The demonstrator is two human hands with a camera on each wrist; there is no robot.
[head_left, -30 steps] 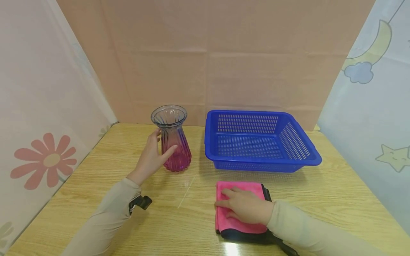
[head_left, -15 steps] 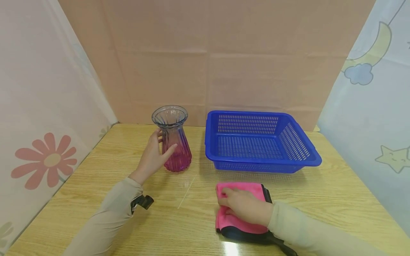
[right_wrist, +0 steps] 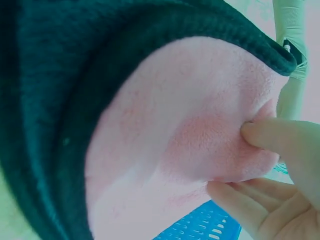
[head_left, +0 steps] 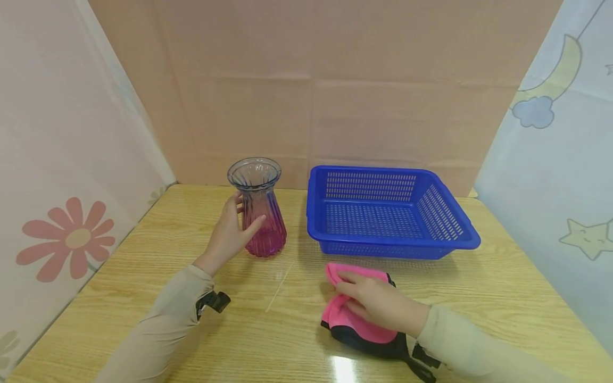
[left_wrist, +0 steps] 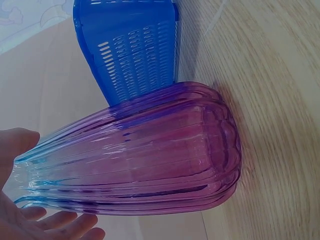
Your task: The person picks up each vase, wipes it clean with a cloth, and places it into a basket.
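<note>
A ribbed glass vase (head_left: 264, 223), clear blue at its flared mouth and magenta below, stands upright on the left half of the table. My left hand (head_left: 227, 234) holds it from the left, thumb across the front and fingers around the far side. The left wrist view shows that thumb (left_wrist: 20, 141) beside the vase's narrow neck. My right hand (head_left: 378, 300) pinches a folded pink towel (head_left: 364, 324) with black edging, which bunches up between thumb and fingers. In the right wrist view the towel (right_wrist: 165, 125) hangs in front of the camera, its pinched fold between thumb and fingertips.
A blue perforated plastic basket (head_left: 383, 242) stands at the back right, beyond the towel. A thin pale stick-like strip (head_left: 279, 290) lies on the wooden table (head_left: 249, 340) between the hands. A beige backdrop (head_left: 306, 96) rises behind, with printed curtains at both sides.
My right hand has closed on the towel, gathered its middle into a fold and drawn it up slightly to the right. My left hand and the vase have hardly moved.
</note>
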